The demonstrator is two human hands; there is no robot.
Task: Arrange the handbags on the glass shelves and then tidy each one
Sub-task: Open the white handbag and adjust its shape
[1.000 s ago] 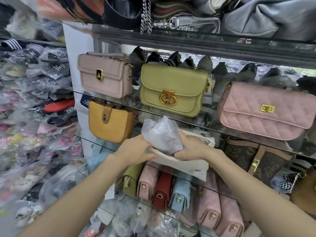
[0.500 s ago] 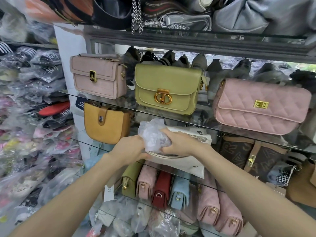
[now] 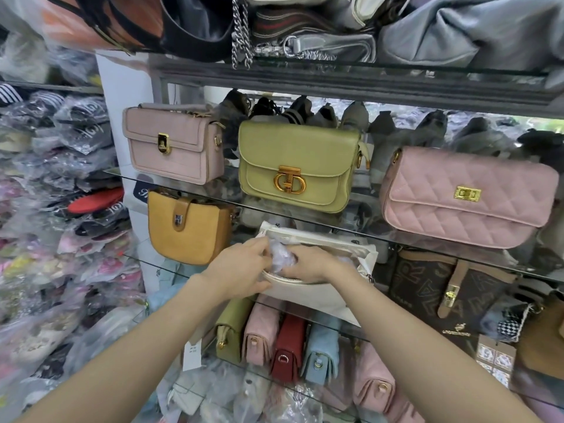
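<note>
A white handbag (image 3: 317, 296) with an open zip top sits on the middle glass shelf (image 3: 457, 254). A crumpled clear plastic wad (image 3: 282, 256) is mostly sunk inside its opening. My left hand (image 3: 241, 267) holds the bag's near rim and touches the wad. My right hand (image 3: 308, 262) presses down on the wad with curled fingers. Above stand a pale pink box bag (image 3: 174, 145), a green flap bag (image 3: 297, 166) and a quilted pink bag (image 3: 467, 196).
A mustard saddle bag (image 3: 187, 228) stands left of the white bag and a brown monogram bag (image 3: 448, 291) right. Small bags in green, pink, red and blue (image 3: 283, 346) line the lower shelf. Bagged goods (image 3: 45, 209) pile at the left; dark bags crowd the top shelf.
The plastic wad stood high above the white bag a second ago; both hands have pushed it down into the opening, so only a small part shows.
</note>
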